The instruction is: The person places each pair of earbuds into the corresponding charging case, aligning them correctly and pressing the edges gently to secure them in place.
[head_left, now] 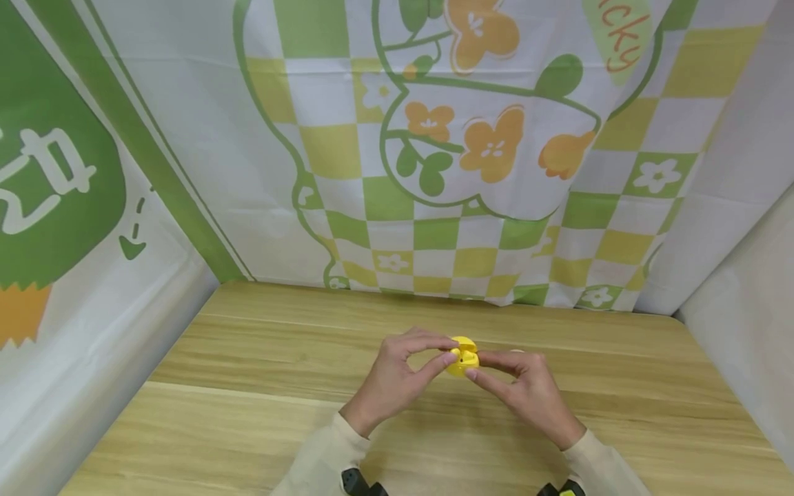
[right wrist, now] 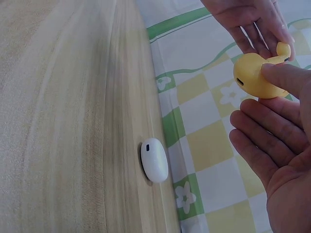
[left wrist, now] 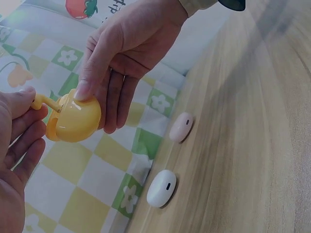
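A yellow earbud case (head_left: 463, 370) is held with its lid up, above the wooden table. My right hand (head_left: 527, 389) grips the case between thumb and fingers; its thumb lies on the smooth shell (left wrist: 80, 121) in the left wrist view. From the other side my left hand (head_left: 393, 375) pinches a yellow earbud (left wrist: 39, 101) by its rounded head. The earbud's stem reaches to the case's opening, and whether its tip is still inside I cannot tell. In the right wrist view the earbud (right wrist: 283, 49) stands out beside the case (right wrist: 250, 75).
On the wooden table (head_left: 248, 344) lie a white case (left wrist: 161, 188) and a pink case (left wrist: 181, 127), both with a small dark slot. A checkered, flowered cloth (head_left: 434, 234) hangs along the table's back edge. Another printed cloth (head_left: 161, 289) hangs at the left.
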Demonstrator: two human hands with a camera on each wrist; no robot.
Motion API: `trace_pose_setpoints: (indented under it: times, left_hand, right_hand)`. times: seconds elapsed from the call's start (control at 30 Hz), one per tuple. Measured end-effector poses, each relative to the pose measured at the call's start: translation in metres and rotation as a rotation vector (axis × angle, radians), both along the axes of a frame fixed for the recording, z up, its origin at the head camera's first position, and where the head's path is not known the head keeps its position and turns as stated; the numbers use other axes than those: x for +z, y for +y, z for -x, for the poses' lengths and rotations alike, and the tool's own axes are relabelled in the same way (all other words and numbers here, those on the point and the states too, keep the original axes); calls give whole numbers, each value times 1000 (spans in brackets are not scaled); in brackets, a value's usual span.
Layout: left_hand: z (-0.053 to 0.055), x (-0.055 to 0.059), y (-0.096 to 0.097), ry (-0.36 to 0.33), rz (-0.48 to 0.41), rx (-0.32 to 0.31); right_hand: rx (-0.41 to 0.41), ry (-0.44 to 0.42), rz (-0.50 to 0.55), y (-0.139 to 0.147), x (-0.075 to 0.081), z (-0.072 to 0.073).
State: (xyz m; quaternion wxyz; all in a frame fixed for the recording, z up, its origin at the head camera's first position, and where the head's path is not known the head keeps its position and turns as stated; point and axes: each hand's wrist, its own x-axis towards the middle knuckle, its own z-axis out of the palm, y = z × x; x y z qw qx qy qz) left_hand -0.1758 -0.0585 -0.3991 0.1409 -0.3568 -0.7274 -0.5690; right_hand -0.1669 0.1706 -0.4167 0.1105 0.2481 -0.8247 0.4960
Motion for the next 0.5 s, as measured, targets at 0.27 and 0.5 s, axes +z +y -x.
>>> trace_pose_setpoints:
  times: [0.27,0.5]
  left_hand:
    - [1,0,-1,61,30,42]
    - [1,-1,-3,89,44,52]
  right_hand:
    - [1,9,11,-1,1,0]
    - [24,6,32,0,0,0]
